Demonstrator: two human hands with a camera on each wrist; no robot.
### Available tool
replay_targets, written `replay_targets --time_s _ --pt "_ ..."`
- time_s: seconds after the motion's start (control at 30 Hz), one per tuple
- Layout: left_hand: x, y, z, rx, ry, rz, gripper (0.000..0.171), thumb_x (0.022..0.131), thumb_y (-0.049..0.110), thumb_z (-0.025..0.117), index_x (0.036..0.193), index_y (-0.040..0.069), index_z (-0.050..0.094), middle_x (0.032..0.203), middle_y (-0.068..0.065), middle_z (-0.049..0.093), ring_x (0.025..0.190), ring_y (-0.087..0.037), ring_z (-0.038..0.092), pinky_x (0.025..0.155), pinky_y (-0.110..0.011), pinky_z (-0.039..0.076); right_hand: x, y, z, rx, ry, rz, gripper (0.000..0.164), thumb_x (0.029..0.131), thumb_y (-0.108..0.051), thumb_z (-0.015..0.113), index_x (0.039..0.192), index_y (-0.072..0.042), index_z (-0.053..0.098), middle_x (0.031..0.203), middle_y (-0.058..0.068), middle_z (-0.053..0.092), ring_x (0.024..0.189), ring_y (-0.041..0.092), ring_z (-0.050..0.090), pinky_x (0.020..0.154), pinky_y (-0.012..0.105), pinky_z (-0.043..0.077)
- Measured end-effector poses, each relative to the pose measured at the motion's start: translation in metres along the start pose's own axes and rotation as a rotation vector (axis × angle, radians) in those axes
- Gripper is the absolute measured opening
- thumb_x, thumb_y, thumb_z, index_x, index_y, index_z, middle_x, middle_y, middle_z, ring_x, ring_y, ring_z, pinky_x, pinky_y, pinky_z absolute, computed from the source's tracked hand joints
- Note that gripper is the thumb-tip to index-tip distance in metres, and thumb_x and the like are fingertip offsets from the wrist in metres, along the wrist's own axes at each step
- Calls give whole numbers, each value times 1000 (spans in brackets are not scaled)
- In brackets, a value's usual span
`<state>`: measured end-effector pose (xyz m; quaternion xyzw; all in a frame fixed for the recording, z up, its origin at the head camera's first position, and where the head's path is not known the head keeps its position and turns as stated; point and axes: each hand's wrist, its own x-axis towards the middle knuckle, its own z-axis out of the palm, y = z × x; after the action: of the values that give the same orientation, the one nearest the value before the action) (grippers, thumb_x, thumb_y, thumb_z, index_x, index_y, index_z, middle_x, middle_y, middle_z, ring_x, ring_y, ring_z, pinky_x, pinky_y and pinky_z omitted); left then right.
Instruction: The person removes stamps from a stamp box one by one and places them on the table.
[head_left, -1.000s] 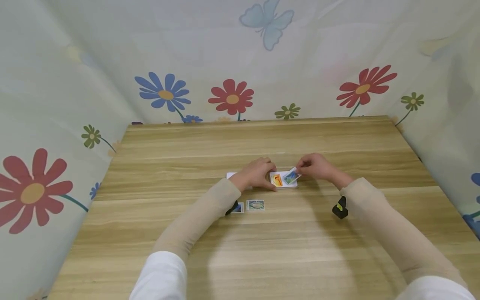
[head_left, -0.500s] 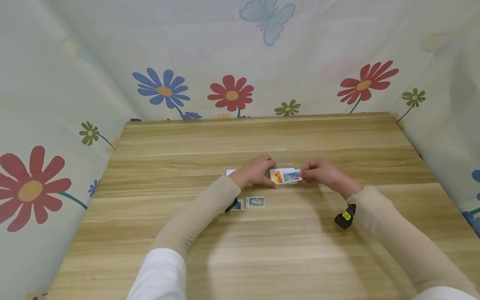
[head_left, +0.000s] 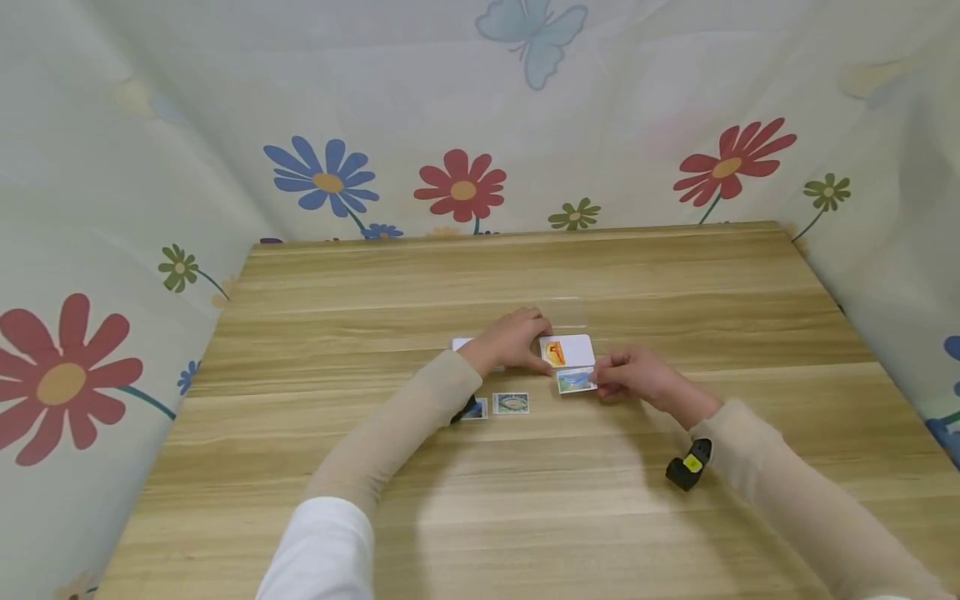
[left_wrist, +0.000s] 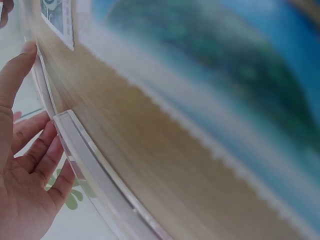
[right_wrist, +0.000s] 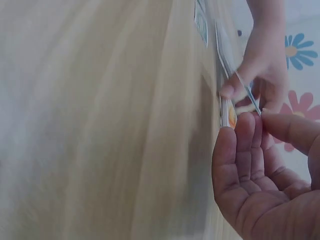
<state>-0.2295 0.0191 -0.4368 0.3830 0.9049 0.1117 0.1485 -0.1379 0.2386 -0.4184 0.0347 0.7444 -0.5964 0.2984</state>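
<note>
My left hand (head_left: 513, 342) spans a white card (head_left: 577, 348) with rounded corners, thumb at its near edge and fingers at its far edge. The left wrist view shows those fingertips at a clear plastic edge (left_wrist: 82, 145). An orange-and-yellow stamp (head_left: 555, 352) lies on the card, right beside the thumb. My right hand (head_left: 633, 379) pinches a blue-green stamp (head_left: 573, 382) by its right end, just in front of the card's near edge. In the right wrist view that stamp (right_wrist: 252, 97) appears edge-on between thumb and fingers. The left hand hides the card's middle.
A greenish stamp (head_left: 511, 403) lies on the wooden table (head_left: 540, 517) nearer the body. Left of it a dark blue stamp (head_left: 477, 408) is partly hidden by the left wrist's black camera. A clear plastic sheet (head_left: 564, 312) extends behind the card. Flower-printed cloth (head_left: 622, 108) surrounds the table.
My right hand first laid the blue-green stamp flatter over the card's right part, then drew it toward the body, baring the white surface beside the orange stamp. My left hand stayed in place.
</note>
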Motion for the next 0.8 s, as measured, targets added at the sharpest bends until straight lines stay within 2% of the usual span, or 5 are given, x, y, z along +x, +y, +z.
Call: replay_targets --time_s 0.3,0.57,0.8 --pt "1 0 -1 -10 2 2 64 72 53 76 118 11 60 118 -2 56 108 -16 50 97 -30 42 -2 7 15 25 -10 44 4 89 -3 61 85 -3 63 69 -3 64 62 6 60 63 24 55" --pt "0 1 0 -15 7 2 64 72 52 77 117 11 60 118 -3 56 108 -17 50 97 -31 42 0 14 21 4 -13 26 4 87 -2 62 84 1 64 66 -3 63 60 5 59 59 22 53" --pt "-1 1 -1 -17 17 9 63 72 51 77 117 10 61 117 -4 56 107 -18 51 96 -32 42 1 12 25 -68 25 15 11 86 -3 64 88 7 65 66 -3 63 60 5 58 58 21 53"
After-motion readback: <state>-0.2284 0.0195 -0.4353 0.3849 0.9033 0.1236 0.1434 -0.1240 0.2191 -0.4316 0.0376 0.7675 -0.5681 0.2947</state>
